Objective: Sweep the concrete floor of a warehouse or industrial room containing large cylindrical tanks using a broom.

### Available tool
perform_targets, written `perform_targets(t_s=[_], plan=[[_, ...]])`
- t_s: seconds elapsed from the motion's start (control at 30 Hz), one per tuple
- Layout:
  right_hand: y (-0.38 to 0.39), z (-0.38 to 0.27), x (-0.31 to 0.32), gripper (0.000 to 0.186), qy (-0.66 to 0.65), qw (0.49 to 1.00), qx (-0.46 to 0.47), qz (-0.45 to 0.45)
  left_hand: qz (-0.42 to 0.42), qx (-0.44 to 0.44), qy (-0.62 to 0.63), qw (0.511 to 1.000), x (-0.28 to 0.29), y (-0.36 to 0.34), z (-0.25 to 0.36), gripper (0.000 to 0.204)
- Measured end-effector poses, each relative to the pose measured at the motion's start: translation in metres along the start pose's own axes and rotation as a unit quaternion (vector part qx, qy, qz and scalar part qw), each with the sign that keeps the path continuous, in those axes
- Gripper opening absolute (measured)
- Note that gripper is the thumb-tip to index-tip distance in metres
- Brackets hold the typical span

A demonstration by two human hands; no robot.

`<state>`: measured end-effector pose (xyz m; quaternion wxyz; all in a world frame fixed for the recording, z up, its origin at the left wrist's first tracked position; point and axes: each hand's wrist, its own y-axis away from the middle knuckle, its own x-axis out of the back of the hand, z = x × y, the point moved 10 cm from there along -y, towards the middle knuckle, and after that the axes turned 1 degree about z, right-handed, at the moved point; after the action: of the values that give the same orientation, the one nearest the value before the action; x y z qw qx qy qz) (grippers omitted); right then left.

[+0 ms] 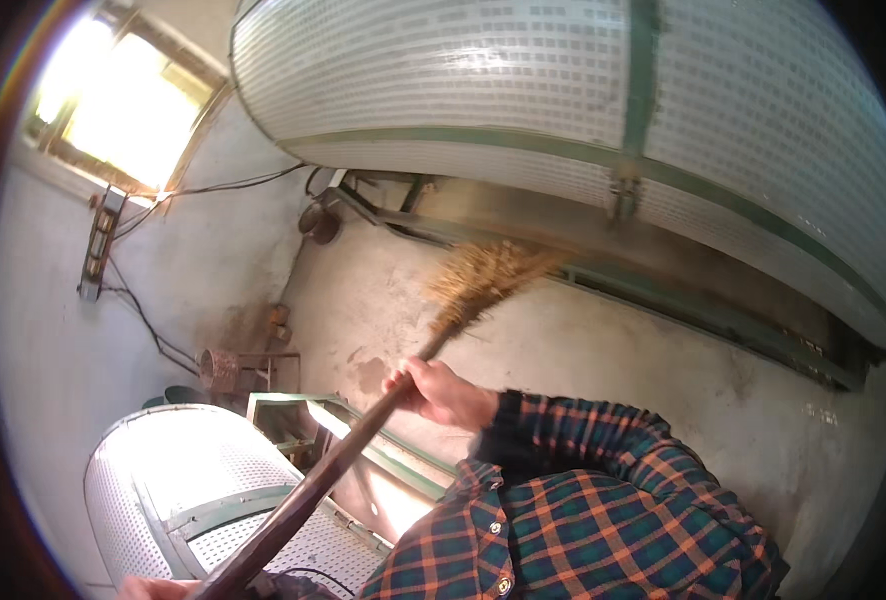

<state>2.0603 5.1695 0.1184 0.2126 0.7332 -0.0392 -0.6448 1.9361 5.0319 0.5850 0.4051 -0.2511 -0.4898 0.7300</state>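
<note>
A straw broom [333,462] with a long wooden handle runs slantwise from the lower left up to the middle of the view. My right hand [447,393] is closed around the handle a little below the bristles. At the bottom left edge, my left hand [155,588] is at the handle's lower part, only partly in view. The spread bristles touch or overlap the frame edge beneath a large perforated drum [443,75]; whether they make contact cannot be told. Below the drum lies a long trough [553,225] with a dusty brown surface.
A smaller perforated drum [178,460] on a green frame [403,455] stands at lower left. Buckets [185,395] and a rusty stand [268,360] sit by the wall. Cables [143,320] hang from a wall-mounted box [101,245] near a bright window [128,105]. Bare concrete floor [603,350] lies between.
</note>
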Motion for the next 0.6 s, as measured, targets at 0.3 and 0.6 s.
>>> perform_targets(t_s=[0.3, 0.6], plan=[[-0.236, -0.043, 0.002, 0.018, 0.191, 0.98, 0.05, 0.033, -0.028, 0.189, -0.271, 0.943, 0.09, 0.155, -0.184, 0.021], [-0.109, -0.072, 0.112, 0.025, 0.098, 0.971, 0.19, 0.11, -0.198, 0.145, -0.043, 0.968, 0.065, 0.148, -0.199, 0.03]])
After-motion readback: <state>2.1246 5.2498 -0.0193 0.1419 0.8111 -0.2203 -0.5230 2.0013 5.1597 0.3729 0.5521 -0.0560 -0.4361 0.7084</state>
